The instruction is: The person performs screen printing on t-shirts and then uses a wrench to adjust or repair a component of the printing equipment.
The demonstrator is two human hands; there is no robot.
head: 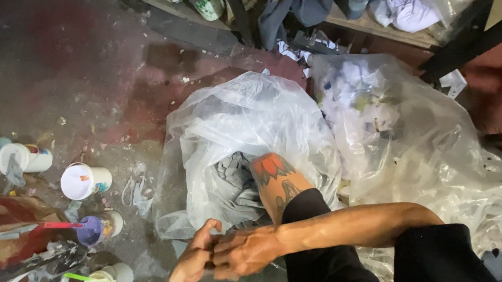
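While two big clear plastic sacks sit stuffed on a stained red concrete floor (pixel 76 59), a person's hands meet low in the frame, just below the nearer sack. The farther, larger crumpled clear plastic sack (pixel 437 150), up and to the right of the nearer one, looks packed with white scraps. The nearer clear plastic sack (pixel 246 127) gapes open with grey cloth (pixel 236 189) inside, so the bagging appears partly done and its mouth not yet tied. Left of that sack, a scatter of small white plastic paint pots (pixel 85 182), one with a blue lid, stands unsorted. The right hand (pixel 247 252) crosses over and clasps the left hand (pixel 196 256) at the fingers; whether either pinches the sack's film cannot be told. Shelf contents above the sacks are cut off, and the left forearm leaves the bottom edge.
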